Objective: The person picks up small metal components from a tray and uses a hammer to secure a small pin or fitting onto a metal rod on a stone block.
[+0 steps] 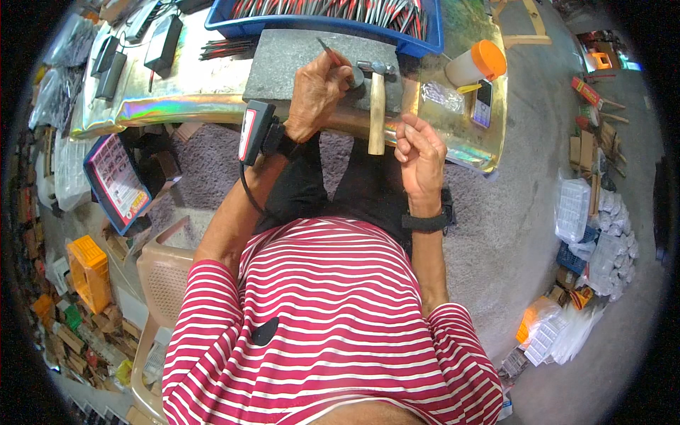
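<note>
My left hand (317,91) is closed over the grey stone slab, pinching a slim red-and-dark pointed rod (328,51) that tilts up to the left. Beside those fingers is a small round grey metal piece (357,78), partly covered by the hand. A hammer (377,113) with a pale wooden handle lies with its head on the slab and its handle reaching past the table's front edge. To the right of that handle, apart from it, my right hand (423,152) is raised with curled fingers and thumb pressed together; anything between them is too small to make out.
A blue bin (433,35) of red, black and silver rods stands behind the slab (273,67). Loose dark rods (227,48) lie left of it. At right are an orange-lidded jar (476,62), a small clear bag (440,98) and a small box (482,104). Dark boxes (163,44) sit far left.
</note>
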The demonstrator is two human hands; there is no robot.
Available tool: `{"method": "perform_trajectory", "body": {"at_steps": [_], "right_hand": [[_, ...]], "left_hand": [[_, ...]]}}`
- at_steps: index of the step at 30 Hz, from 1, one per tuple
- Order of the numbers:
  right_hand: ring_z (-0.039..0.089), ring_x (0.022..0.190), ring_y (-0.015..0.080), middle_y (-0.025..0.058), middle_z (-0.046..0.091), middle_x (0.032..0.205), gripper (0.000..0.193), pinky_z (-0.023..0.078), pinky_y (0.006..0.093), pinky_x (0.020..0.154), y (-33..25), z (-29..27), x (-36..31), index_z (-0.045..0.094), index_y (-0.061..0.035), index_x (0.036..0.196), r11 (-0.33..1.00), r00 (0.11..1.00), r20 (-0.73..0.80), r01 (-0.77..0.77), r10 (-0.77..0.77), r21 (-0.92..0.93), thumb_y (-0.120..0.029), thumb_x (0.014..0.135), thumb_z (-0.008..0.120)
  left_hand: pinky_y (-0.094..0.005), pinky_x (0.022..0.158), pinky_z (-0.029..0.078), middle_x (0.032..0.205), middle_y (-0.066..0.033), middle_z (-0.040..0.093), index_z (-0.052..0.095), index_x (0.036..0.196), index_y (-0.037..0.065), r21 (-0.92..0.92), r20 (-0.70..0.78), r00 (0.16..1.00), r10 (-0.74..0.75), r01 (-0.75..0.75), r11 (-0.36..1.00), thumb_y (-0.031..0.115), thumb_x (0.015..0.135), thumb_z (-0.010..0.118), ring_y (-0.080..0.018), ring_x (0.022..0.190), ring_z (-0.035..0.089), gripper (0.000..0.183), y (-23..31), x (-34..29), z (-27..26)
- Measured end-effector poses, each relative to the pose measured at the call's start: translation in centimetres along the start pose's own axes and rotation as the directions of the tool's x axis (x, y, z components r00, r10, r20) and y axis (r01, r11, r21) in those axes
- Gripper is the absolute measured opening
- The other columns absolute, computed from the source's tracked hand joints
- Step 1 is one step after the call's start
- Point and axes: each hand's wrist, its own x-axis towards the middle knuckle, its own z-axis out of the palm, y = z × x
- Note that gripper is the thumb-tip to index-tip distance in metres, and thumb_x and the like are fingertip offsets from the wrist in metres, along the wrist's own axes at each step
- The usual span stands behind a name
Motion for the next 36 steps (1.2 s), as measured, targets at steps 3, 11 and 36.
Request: {"method": "perform_trajectory", "body": {"at_steps": [3, 11, 36], "right_hand": [[0.044, 0.049, 0.0051, 0.007, 0.053, 0.07, 0.019, 0.035, 0.0168, 0.04, 0.2, -0.2, -0.1, 0.048, 0.0037, 0.095, 1.0, 1.0, -0.023, 0.01, -0.011, -0.023, -0.006, 0.078, 0.05], [0.044, 0.05, 0.0056, 0.0046, 0.051, 0.066, 0.02, 0.034, 0.0167, 0.042, 1.1, -1.0, 0.1, 0.05, 0.0033, 0.092, 0.949, 0.999, -0.042, 0.009, -0.024, -0.316, -0.013, 0.08, 0.051], [0.044, 0.048, 0.0093, 0.0053, 0.05, 0.061, 0.018, 0.037, 0.0211, 0.042, 2.3, 1.4, 1.6, 0.05, 0.0018, 0.082, 0.966, 0.962, 0.116, -0.237, 0.248, -0.1, -0.016, 0.08, 0.051]], "left_hand": [[-0.0213, 0.045, 0.042, 0.063, -0.0014, 0.053, 0.051, 0.079, 0.003, -0.012, -0.009, 1.0, -0.013, 0.013, 1.0, 0.006, 0.079, 0.05, -0.0063, 0.054, 0.049, 0.003, 0.0, 0.0, 0.0], [-0.021, 0.048, 0.042, 0.065, -0.0024, 0.054, 0.052, 0.08, 0.002, -0.027, 0.018, 1.0, -0.012, 0.012, 1.0, 0.004, 0.079, 0.051, -0.0076, 0.055, 0.05, 0.003, 0.6, 0.0, -0.1], [-0.03, 0.054, 0.044, 0.07, -0.0116, 0.055, 0.046, 0.08, 0.006, 0.41, 0.219, 0.895, 0.388, -0.445, 0.796, -0.009, 0.062, 0.052, -0.0282, 0.065, 0.057, 0.024, -0.3, 0.7, 0.0]]}}
